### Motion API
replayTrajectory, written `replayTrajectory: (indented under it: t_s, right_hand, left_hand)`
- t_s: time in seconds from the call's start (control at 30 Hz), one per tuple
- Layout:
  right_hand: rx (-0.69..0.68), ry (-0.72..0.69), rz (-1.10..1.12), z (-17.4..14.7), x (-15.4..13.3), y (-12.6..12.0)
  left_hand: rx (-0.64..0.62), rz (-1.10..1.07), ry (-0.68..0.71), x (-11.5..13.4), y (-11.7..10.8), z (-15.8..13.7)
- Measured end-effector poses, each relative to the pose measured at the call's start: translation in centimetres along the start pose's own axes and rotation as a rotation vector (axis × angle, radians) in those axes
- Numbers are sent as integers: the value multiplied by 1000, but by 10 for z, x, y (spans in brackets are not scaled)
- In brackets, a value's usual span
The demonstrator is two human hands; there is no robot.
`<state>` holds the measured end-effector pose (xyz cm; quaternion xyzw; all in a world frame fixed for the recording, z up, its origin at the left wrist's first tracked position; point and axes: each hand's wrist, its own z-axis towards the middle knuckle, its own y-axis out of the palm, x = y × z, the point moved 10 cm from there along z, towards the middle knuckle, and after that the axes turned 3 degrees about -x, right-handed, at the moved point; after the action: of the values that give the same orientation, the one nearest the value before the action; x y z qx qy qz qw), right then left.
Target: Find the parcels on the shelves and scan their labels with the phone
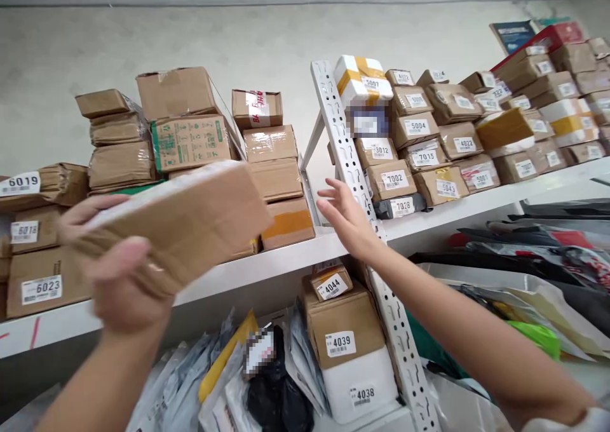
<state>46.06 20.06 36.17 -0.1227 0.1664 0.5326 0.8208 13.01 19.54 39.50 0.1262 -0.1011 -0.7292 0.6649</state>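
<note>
My left hand (126, 273) grips a brown cardboard box (210, 222) by its left end, the thumb on its near face. The box is tilted and a little blurred, held up in front of the upper shelf. A whitish strip shows along its top. My right hand (345, 219) is raised with its fingers apart and nothing in it, in front of the white perforated shelf post (345, 140). Behind the held box stand stacked cartons, among them a green-printed carton (190, 143) and a carton with orange tape (288, 223).
Labelled parcels fill the upper shelf (500, 197) on the right, with a white box in yellow tape (365, 79) on top. More boxes (42, 286) stand at the left. Below are bagged parcels (281, 381) and a box marked 4039 (340, 333).
</note>
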Motion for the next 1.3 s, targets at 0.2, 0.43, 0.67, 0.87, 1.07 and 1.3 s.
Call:
replayTrajectory:
  t_s: [0.2, 0.43, 0.67, 0.87, 1.07, 1.3]
  right_hand:
    - [-112, 140, 566, -67, -26, 35]
    - [3, 116, 504, -63, -8, -18]
    - [173, 49, 312, -65, -2, -73]
    - [319, 44, 287, -56, 8, -62]
    - [305, 173, 467, -44, 4, -48]
    - [302, 319, 607, -19, -3, -57]
  left_hand:
    - [-171, 415, 436, 50, 102, -93]
    - [-278, 452, 476, 49, 159, -137]
    - [-435, 583, 185, -29, 177, -74]
    - [-248, 895, -8, -87, 193, -63]
    - [-232, 906, -82, -92, 178, -55]
    - [-251, 947, -109, -90, 175, -56]
